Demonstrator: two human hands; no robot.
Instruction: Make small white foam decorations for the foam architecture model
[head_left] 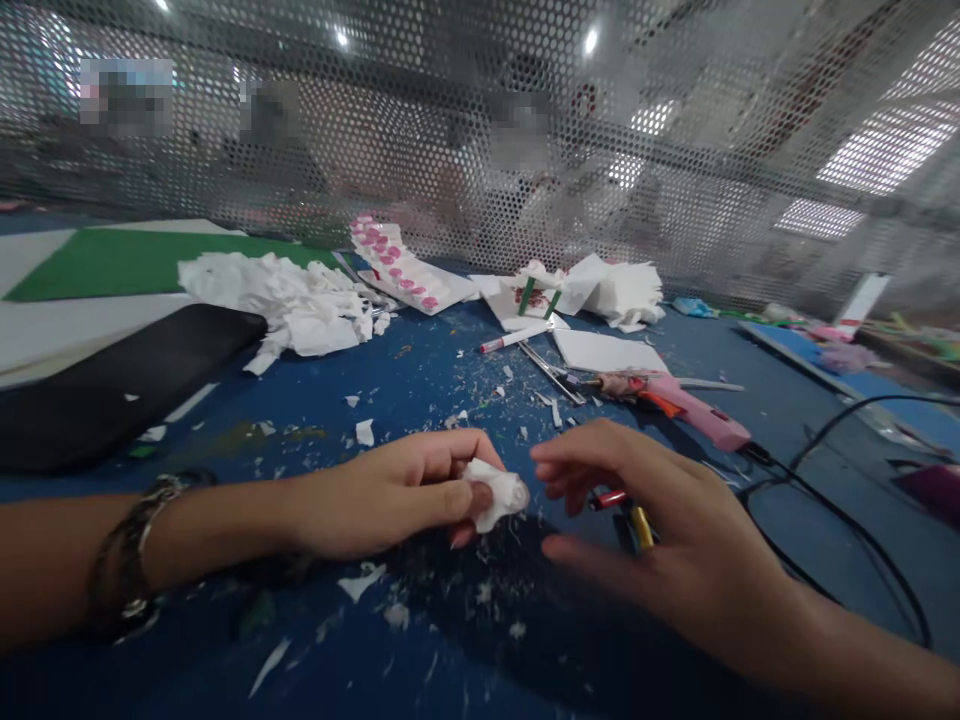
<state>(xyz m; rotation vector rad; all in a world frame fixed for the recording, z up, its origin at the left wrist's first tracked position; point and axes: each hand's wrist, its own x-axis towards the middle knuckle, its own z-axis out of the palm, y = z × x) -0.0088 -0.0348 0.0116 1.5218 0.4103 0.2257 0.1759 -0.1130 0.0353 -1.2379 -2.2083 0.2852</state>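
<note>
In my left hand [420, 490] a small crumpled piece of white paper [501, 497] is pinched between thumb and fingers. Its right end looks rounded and slightly shiny. To the right of it hovers my right hand [637, 520], fingers apart and holding nothing, a short gap from the paper. Below and behind that hand's fingers lie a red-and-black pen-like object [607, 499] and a yellow one [642, 527], both partly hidden. A pink hot glue gun [686, 402] rests on the blue table beyond the right hand, its cable running to the right.
A black phone-like slab [127, 385] lies at left, near crumpled white tissue [289, 300]. Pink-spotted paper [394, 262], a white marker [514, 338], scissors [551, 372] and a white card [609, 352] sit farther back. Perforated metal mesh [420, 130] stands behind. Paper scraps litter the blue table [315, 400].
</note>
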